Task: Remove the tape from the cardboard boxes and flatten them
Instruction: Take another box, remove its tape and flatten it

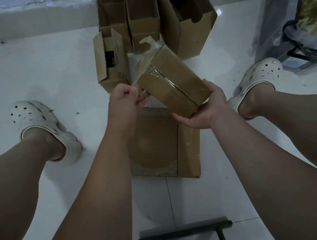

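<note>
The right hand (205, 111) holds the box (170, 84) by its near edge, the left hand (127, 98) pinches tape (142, 64) at its side, over open floor (38, 67).

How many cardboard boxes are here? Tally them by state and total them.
Taped box, gripped by the right hand, its tape pinched by the left hand: 1
Open boxes standing on the floor: 4
Flattened box on the floor: 1
Total: 6
</note>
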Action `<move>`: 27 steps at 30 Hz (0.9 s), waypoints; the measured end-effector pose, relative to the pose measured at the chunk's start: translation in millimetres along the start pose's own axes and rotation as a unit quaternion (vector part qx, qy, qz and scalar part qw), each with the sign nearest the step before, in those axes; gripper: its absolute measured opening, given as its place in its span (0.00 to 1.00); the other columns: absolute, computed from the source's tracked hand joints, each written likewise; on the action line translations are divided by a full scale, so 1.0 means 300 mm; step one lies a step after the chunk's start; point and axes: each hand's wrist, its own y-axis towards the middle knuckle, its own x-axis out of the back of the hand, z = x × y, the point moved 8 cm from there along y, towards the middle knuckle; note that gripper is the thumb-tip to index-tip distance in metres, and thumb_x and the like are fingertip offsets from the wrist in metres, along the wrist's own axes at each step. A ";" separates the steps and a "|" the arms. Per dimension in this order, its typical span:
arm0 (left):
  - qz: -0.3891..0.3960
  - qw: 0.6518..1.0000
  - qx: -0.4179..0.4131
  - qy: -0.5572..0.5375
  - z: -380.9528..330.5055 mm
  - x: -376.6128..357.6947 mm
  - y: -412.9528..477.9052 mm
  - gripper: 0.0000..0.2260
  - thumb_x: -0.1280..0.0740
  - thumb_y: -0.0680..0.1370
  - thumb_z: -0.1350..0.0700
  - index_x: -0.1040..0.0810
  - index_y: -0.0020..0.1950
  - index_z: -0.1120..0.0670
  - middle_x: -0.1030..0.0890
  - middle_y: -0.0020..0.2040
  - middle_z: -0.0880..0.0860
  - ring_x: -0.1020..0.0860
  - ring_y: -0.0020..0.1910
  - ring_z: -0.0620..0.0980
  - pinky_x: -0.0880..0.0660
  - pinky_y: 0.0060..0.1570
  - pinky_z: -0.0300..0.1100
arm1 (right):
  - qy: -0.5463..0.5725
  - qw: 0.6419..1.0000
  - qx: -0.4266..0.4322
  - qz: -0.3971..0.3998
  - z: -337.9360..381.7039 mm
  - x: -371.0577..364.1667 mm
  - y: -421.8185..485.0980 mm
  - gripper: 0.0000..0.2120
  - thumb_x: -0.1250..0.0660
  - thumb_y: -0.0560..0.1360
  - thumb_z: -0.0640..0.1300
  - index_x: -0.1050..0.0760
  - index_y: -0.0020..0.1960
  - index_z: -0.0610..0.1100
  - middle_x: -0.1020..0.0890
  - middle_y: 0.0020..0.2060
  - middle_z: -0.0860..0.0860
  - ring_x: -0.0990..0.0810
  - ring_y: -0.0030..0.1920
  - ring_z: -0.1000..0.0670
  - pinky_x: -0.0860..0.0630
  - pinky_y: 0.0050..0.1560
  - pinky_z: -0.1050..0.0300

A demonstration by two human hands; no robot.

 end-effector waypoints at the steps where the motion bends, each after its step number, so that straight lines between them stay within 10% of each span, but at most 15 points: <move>1: -0.017 1.000 -0.004 0.002 -0.007 0.007 0.002 0.08 0.41 0.81 0.61 0.27 0.43 0.56 0.19 0.46 0.58 0.18 0.45 0.47 0.21 0.49 0.41 | 0.003 1.000 0.000 -0.006 0.000 -0.005 -0.002 0.29 0.28 0.68 0.60 0.23 0.55 0.37 0.17 0.46 0.37 0.17 0.45 0.35 0.21 0.39 0.35; 11: -0.159 0.981 0.106 -0.030 0.065 0.053 -0.021 0.08 0.32 0.75 0.65 0.22 0.53 0.59 0.21 0.42 0.56 0.24 0.35 0.46 0.25 0.36 0.37 | -0.005 0.999 0.039 -0.035 -0.011 -0.029 -0.002 0.29 0.27 0.65 0.62 0.26 0.57 0.42 0.22 0.54 0.40 0.21 0.52 0.35 0.21 0.46 0.34; 14: -0.129 0.972 0.187 -0.059 0.112 0.034 -0.016 0.15 0.35 0.76 0.67 0.25 0.62 0.65 0.21 0.40 0.56 0.22 0.35 0.46 0.21 0.38 0.35 | -0.014 0.994 0.094 -0.057 0.010 -0.022 -0.005 0.28 0.26 0.64 0.62 0.27 0.55 0.46 0.24 0.53 0.41 0.23 0.51 0.37 0.21 0.41 0.38; 21: -0.049 0.950 0.168 -0.260 0.065 -0.012 -0.002 0.05 0.36 0.77 0.67 0.23 0.42 0.63 0.17 0.32 0.54 0.17 0.36 0.47 0.19 0.42 0.40 | 0.038 0.997 0.046 -0.043 0.005 -0.031 -0.016 0.30 0.26 0.65 0.61 0.26 0.56 0.41 0.23 0.52 0.39 0.21 0.48 0.35 0.21 0.36 0.34; 27: 0.010 0.960 0.124 -0.253 0.013 -0.019 0.022 0.05 0.38 0.77 0.70 0.23 0.46 0.68 0.19 0.50 0.61 0.17 0.47 0.52 0.20 0.49 0.41 | 0.060 0.997 0.033 -0.044 0.006 -0.030 -0.026 0.30 0.26 0.66 0.60 0.27 0.54 0.39 0.22 0.51 0.38 0.21 0.48 0.34 0.21 0.38 0.33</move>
